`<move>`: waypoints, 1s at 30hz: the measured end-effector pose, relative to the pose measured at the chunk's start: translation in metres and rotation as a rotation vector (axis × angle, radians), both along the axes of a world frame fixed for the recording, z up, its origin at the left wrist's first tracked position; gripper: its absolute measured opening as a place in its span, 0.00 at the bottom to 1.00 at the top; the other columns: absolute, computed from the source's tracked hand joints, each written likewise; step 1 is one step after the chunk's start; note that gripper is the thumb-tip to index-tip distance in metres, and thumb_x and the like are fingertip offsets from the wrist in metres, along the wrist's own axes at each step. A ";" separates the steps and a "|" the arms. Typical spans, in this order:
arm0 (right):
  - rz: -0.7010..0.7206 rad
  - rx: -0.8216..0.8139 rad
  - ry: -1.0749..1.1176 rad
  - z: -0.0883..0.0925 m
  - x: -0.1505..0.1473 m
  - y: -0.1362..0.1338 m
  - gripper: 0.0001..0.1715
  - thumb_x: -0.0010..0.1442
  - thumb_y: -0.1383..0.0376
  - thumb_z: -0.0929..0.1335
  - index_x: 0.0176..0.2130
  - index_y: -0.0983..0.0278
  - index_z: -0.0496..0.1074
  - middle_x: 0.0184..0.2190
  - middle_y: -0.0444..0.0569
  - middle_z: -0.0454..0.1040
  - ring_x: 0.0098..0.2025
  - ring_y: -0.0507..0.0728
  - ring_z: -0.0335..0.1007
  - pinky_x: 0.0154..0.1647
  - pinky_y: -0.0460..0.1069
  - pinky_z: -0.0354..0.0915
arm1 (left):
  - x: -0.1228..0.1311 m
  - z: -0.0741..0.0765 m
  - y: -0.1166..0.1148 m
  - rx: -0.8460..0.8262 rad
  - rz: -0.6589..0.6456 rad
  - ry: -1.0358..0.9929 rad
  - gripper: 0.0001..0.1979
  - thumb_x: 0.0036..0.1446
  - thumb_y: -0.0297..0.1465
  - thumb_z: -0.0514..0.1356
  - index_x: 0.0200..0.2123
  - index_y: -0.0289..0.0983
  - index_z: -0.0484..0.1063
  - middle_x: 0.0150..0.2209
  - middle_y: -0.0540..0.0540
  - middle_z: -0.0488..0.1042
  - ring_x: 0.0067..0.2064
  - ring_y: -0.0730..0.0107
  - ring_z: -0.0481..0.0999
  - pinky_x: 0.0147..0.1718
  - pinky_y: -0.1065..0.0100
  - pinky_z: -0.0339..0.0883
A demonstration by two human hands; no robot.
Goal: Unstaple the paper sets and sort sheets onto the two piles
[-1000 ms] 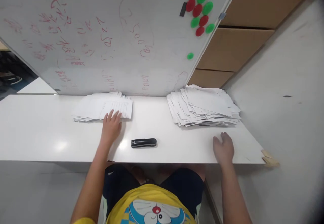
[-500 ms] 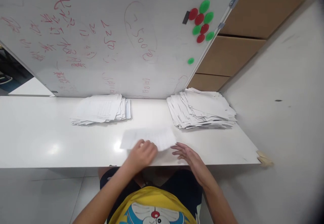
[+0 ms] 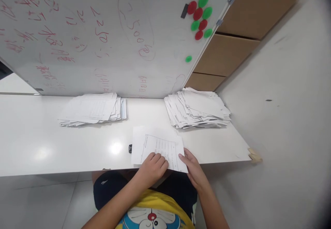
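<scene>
A printed sheet of paper point(image 3: 165, 144) lies tilted at the table's front edge, its lower right corner sticking out past the edge. My left hand point(image 3: 154, 167) has its fingers curled over the sheet's near edge, closed on it. At the right edge, my right hand point(image 3: 191, 165) grips the paper with the thumb on top and the fingers beneath. Whether it is one sheet or more I cannot tell. Just left of the paper, a small black object point(image 3: 130, 148) is partly covered by it.
On the white table point(image 3: 85, 146), a stack of papers point(image 3: 93, 108) lies at the back left and a thicker, uneven stack point(image 3: 199, 108) at the back right. Behind them stands a whiteboard point(image 3: 165, 32) with red writing and round magnets. Cardboard boxes point(image 3: 232, 53) and a wall point(image 3: 279, 125) are on the right.
The paper has come down flatter toward me, its printed side now showing. My right hand has closed on its right edge. The small black object has come into sight. The view has shifted slightly.
</scene>
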State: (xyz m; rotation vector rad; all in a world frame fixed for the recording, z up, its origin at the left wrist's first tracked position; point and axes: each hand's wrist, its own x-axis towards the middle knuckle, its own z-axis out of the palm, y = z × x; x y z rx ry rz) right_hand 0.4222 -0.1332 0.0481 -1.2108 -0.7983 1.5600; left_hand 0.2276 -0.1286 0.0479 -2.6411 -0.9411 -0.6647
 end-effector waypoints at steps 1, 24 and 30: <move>-0.003 0.000 -0.002 -0.002 0.001 0.000 0.25 0.54 0.56 0.73 0.50 0.59 0.71 0.48 0.50 0.77 0.50 0.64 0.72 0.49 0.57 0.68 | 0.003 -0.001 -0.001 -0.015 0.006 -0.010 0.07 0.61 0.22 0.52 0.31 0.36 0.66 0.28 0.47 0.68 0.32 0.66 0.68 0.33 0.63 0.62; -0.134 0.159 -0.123 -0.023 0.031 0.006 0.18 0.51 0.52 0.73 0.38 0.60 0.79 0.37 0.50 0.81 0.43 0.63 0.75 0.47 0.57 0.68 | -0.044 0.038 0.010 -0.916 0.591 -1.326 0.24 0.53 0.52 0.57 0.25 0.35 0.71 0.24 0.49 0.70 0.30 0.68 0.67 0.29 0.70 0.62; -0.215 0.163 -0.231 -0.031 0.025 0.008 0.18 0.51 0.49 0.72 0.29 0.61 0.77 0.26 0.45 0.77 0.32 0.59 0.73 0.33 0.50 0.68 | -0.068 0.041 0.030 -0.755 0.691 -1.464 0.23 0.54 0.51 0.56 0.23 0.37 0.63 0.21 0.53 0.61 0.25 0.74 0.60 0.22 0.73 0.56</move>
